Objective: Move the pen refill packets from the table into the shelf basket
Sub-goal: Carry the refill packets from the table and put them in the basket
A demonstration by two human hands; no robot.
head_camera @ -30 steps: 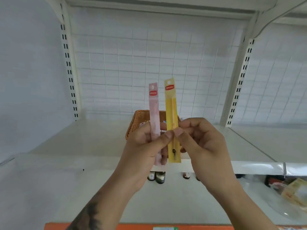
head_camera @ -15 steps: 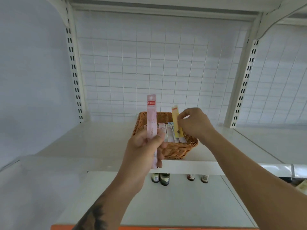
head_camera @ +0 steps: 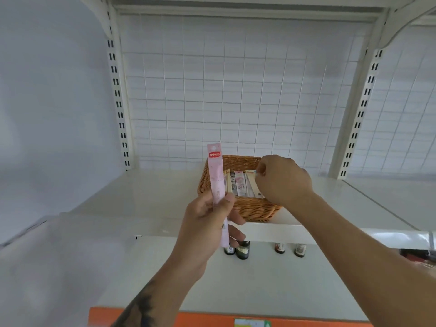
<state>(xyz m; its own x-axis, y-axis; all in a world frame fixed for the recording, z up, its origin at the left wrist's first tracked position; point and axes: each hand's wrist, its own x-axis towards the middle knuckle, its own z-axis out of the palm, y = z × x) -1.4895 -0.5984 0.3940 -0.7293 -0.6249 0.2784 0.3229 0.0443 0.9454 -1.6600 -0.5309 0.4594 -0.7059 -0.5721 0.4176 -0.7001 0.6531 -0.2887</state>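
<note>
several packets lie in the woven wicker basket [head_camera: 254, 208]; left hand [head_camera: 207, 223] grips the pink packet [head_camera: 217, 185] (outstanding); right hand [head_camera: 283, 179] grasp indeterminate.

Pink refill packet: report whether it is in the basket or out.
Out: the long pink refill packet stands upright in the left hand, before the woven wicker basket.

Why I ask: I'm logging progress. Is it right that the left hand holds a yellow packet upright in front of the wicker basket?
Not quite: in the head view the packet in the left hand is pink, not yellow. It is held upright in front of the wicker basket.
</note>
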